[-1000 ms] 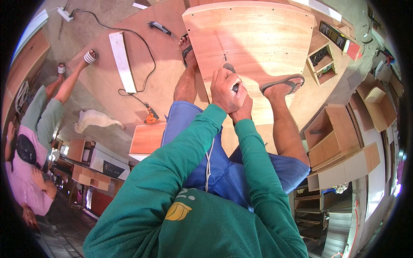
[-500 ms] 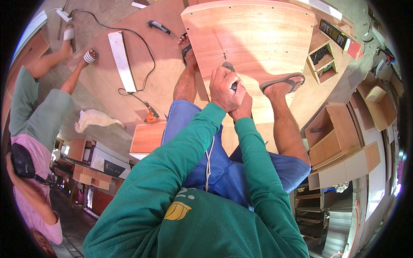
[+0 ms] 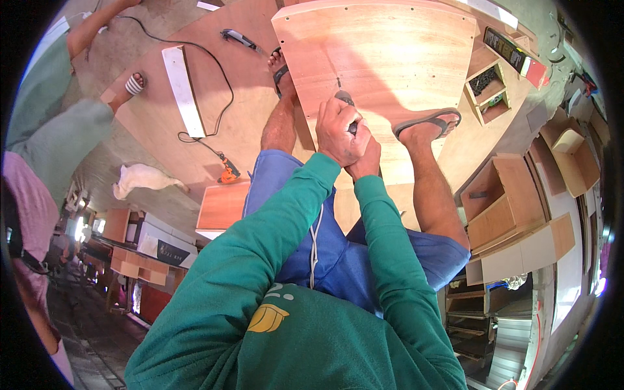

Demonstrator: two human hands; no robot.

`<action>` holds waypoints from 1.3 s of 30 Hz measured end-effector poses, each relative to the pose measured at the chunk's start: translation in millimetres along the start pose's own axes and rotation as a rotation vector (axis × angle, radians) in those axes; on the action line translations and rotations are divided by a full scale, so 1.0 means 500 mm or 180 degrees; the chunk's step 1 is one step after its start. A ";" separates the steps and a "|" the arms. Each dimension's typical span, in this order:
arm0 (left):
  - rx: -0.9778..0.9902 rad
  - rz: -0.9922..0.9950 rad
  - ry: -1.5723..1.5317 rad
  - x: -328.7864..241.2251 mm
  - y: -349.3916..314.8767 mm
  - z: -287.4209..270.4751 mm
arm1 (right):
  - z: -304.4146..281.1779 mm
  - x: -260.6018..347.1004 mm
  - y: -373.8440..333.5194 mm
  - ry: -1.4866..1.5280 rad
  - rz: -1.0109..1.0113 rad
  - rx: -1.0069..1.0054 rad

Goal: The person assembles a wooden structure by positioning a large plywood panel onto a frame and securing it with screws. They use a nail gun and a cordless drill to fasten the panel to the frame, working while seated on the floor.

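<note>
Both my hands are wrapped round a power drill [image 3: 344, 97], which points away from me with its bit at the face of a wooden panel [image 3: 390, 52]. My left hand [image 3: 336, 133] lies over the top of the drill body. Just behind and below it, my right hand [image 3: 367, 156] grips the drill's rear, mostly hiding the handle. Along the panel's edges run small dark holes or screw heads. One of my sandalled feet [image 3: 429, 123] rests on the panel's right side, while the other stands beside its left edge.
Left of the panel lie a white-faced board [image 3: 183, 91], a grey tool [image 3: 240, 39] and an orange corded drill [image 3: 229, 170]. A box of dark screws [image 3: 484, 84] sits to the right. A white animal [image 3: 146, 181] lies on the floor. Another person [image 3: 58, 143] is at far left.
The other person at far left has moved toward the picture's left edge, with an arm now reaching up near the power cord. My hands and the drill have hardly moved.
</note>
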State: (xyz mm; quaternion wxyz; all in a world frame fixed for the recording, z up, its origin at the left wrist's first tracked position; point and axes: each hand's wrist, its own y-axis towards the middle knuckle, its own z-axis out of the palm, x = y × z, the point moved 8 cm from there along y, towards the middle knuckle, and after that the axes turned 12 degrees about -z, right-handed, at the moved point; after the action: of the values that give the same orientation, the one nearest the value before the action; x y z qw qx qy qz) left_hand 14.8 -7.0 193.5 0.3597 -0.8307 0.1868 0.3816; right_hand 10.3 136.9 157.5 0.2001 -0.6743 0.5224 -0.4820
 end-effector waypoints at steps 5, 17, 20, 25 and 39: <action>0.0008 0.0039 0.0019 0.003 0.001 0.002 | 0.004 -0.004 0.005 -0.0079 -0.0051 0.0032; 0.0004 -0.0024 0.0038 0.011 0.005 0.009 | 0.007 -0.008 0.015 -0.0142 -0.0101 0.0086; 0.0004 0.0012 0.0006 0.011 0.004 0.009 | 0.016 -0.019 0.017 -0.0171 -0.0068 0.0158; 0.0067 -0.0024 0.0022 0.019 0.004 0.015 | 0.015 -0.021 0.016 -0.0118 -0.0127 0.0053; -0.0024 0.0084 0.0092 0.028 0.007 0.021 | 0.026 -0.030 0.025 -0.0218 -0.0131 0.0142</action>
State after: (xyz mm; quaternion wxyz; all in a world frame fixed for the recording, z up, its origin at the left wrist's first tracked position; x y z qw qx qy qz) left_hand 16.4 -2.3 176.2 0.3488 -0.8350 0.2015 0.3749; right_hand 15.2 142.6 135.1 0.2229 -0.6964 0.4905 -0.4742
